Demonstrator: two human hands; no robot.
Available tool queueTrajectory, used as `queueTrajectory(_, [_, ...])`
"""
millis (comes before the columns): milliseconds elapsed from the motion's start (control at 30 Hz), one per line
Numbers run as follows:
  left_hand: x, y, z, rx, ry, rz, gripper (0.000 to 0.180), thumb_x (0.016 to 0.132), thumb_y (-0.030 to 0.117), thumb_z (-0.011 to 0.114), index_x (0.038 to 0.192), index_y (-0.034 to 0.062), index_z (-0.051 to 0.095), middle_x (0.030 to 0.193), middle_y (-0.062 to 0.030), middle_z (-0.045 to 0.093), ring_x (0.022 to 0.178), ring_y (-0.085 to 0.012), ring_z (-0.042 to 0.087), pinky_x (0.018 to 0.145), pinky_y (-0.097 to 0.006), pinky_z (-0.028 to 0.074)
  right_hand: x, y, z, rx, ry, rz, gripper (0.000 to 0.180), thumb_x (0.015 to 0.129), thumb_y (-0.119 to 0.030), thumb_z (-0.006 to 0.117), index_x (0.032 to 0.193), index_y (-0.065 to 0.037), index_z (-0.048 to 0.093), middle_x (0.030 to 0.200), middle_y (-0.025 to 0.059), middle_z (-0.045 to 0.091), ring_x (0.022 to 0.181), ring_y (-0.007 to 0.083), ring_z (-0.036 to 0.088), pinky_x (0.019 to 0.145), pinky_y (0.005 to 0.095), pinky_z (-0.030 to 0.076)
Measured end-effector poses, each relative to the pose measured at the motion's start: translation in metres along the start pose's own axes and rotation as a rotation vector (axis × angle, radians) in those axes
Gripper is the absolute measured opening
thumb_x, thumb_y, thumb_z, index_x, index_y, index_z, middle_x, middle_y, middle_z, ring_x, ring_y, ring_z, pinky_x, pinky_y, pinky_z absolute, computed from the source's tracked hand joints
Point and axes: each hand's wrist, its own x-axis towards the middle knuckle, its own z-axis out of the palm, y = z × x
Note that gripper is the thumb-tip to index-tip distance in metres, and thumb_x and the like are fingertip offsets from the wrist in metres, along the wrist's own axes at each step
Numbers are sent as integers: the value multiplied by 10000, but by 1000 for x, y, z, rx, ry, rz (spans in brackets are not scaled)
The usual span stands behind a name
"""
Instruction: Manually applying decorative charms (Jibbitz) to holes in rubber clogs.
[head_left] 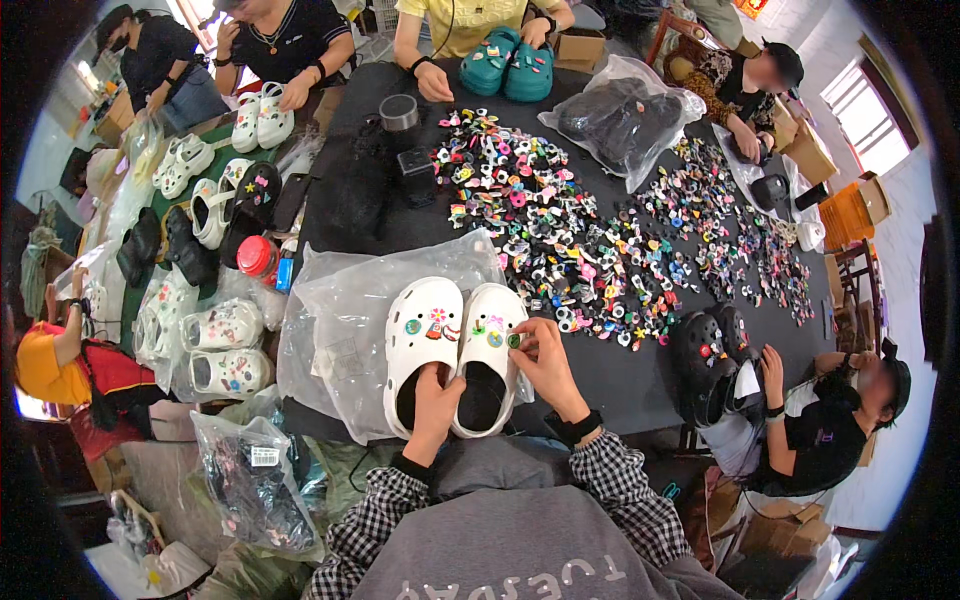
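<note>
A pair of white clogs lies before me, toes pointing away, on a clear plastic bag (pixel 330 290). Colourful charms dot the tops of the left clog (pixel 415 325) and the right clog (pixel 487 308). My left hand (pixel 434 408) has its fingers inside the left clog's opening, with the thumb by the inner edges where the two clogs meet; it grips the left clog. At the right clog's outer side, my right hand (pixel 546 366) pinches a small round green charm (pixel 514 341) against the upper. Whether its stem sits in a hole is hidden.
Loose charms (pixel 560 240) spread in heaps across the black table (pixel 610 385). A bagged dark pair (pixel 630 115) lies beyond. Black clogs (pixel 705 350) stand at right, near a co-worker. Teal clogs (pixel 507 65) are in another person's hands. Bagged white clogs (pixel 225 350) lie left.
</note>
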Motion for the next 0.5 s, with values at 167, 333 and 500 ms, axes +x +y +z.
queueTrajectory(167, [1, -5, 0, -32, 3, 38, 460, 777, -11, 559, 1220, -82, 461, 1168, -125, 557, 1051, -191, 533, 941, -303, 387, -4, -1, 0, 80, 10, 24, 311, 792, 24, 634, 1081, -15, 526, 1112, 87, 430, 800, 146, 555, 721, 270, 502])
queueTrajectory(333, [1, -2, 1, -62, -11, 38, 491, 777, 3, 564, 1250, -69, 449, 1187, -146, 541, 1096, -219, 521, 968, -310, 375, -6, -1, -1, 5, 8, -24, 368, 815, -6, 625, 1170, -44, 538, 1143, 90, 441, 799, 140, 531, 714, 274, 489])
queueTrajectory(500, [1, -4, -1, -35, -28, 22, 496, 782, 6, 565, 1257, -69, 442, 1206, -148, 532, 1115, -225, 511, 977, -315, 367, -9, 2, -1, -21, 7, -34, 377, 813, -16, 625, 1179, -68, 549, 1168, 88, 451, 815, 146, 523, 721, 275, 482])
